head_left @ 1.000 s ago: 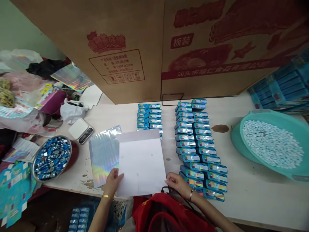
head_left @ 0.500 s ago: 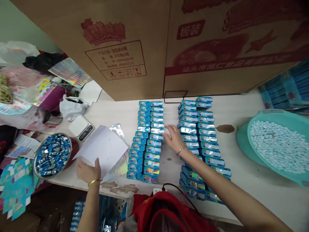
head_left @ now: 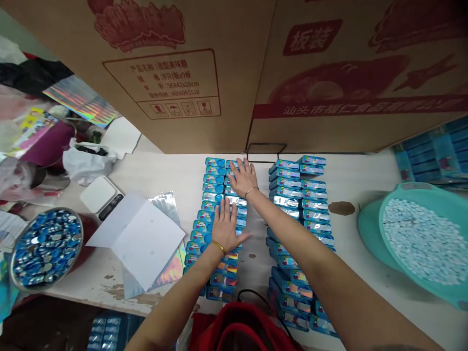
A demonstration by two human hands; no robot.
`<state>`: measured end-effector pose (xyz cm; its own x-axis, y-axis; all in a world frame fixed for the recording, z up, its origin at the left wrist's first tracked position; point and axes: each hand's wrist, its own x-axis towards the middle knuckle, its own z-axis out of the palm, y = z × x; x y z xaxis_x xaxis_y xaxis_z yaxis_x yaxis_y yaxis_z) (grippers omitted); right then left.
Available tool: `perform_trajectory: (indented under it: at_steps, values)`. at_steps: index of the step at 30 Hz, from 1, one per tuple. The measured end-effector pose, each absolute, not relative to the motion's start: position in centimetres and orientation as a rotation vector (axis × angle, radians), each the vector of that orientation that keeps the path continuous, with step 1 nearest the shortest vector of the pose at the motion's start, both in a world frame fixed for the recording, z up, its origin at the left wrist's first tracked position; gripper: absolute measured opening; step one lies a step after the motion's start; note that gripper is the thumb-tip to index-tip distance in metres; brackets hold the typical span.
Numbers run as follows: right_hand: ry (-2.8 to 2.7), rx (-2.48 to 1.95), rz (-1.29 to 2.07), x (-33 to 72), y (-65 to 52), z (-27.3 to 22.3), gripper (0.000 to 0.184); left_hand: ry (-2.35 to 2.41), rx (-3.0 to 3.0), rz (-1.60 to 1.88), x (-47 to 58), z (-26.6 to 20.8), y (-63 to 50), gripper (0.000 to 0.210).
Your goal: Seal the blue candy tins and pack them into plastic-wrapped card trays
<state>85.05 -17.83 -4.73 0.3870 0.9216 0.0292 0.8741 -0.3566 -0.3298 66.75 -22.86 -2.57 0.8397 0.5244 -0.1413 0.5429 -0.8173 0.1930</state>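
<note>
Two blocks of small blue printed boxes lie in close rows on the table. On the left block point(head_left: 201, 225), my left hand point(head_left: 225, 226) rests flat with its fingers spread, over the middle rows. My right hand point(head_left: 243, 179) lies open a little farther up, across the top rows of that same block. Neither hand grips anything, and the palms hide part of the boxes under them. The right block point(head_left: 286, 190) stands beyond a narrow strip of table, partly covered by my right forearm. Left of the boxes are folded white paper point(head_left: 148, 239) and shiny holographic sheets point(head_left: 171, 270).
A large cardboard carton point(head_left: 234, 131) walls off the back. At right stands a teal basin point(head_left: 373, 229) of pale tablets. On the left are a round container point(head_left: 78, 263) of blue-and-silver pieces, a white scale point(head_left: 98, 192) and bags point(head_left: 87, 163). A black cable point(head_left: 256, 295) runs near the front edge.
My left hand has moved right, from the white paper onto the left block of boxes. My right hand has shifted from the gap up onto that block. The paper now lies unfolded wider.
</note>
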Motion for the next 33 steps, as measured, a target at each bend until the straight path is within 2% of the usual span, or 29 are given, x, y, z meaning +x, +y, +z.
perform_trajectory:
  at_steps: [11, 17, 20, 22, 25, 28, 33]
  values:
    - [-1.788, -2.425, 0.144, 90.0, -22.3, -4.1, 0.056, 0.827, 2.639, -0.073, 71.0, -2.8, -27.1, 0.115]
    - [-1.884, -2.471, 0.156, 92.0, -23.5, -3.4, 0.057, 0.767, 2.573, 0.032, 74.4, -3.3, -30.7, 0.110]
    - [-1.833, -2.507, 0.191, 91.1, -23.6, -3.1, 0.064, 0.706, 2.512, 0.055, 74.5, -2.6, -30.6, 0.106]
    - [-1.839, -2.484, 0.249, 89.7, -24.0, -3.1, 0.070, 0.605, 2.473, 0.034, 72.8, -1.4, -29.6, 0.103]
    - [-1.877, -2.405, 0.343, 88.0, -25.2, -3.6, 0.067, 0.414, 2.499, -0.034, 67.1, 1.0, -27.5, 0.101]
    - [-1.867, -2.348, 0.357, 88.0, -26.5, -4.1, 0.064, 0.294, 2.592, -0.204, 60.0, 2.6, -26.8, 0.110]
    - [-1.821, -2.331, 0.298, 87.2, -28.1, -2.9, 0.065, 0.337, 2.661, -0.443, 53.8, 1.9, -29.6, 0.116]
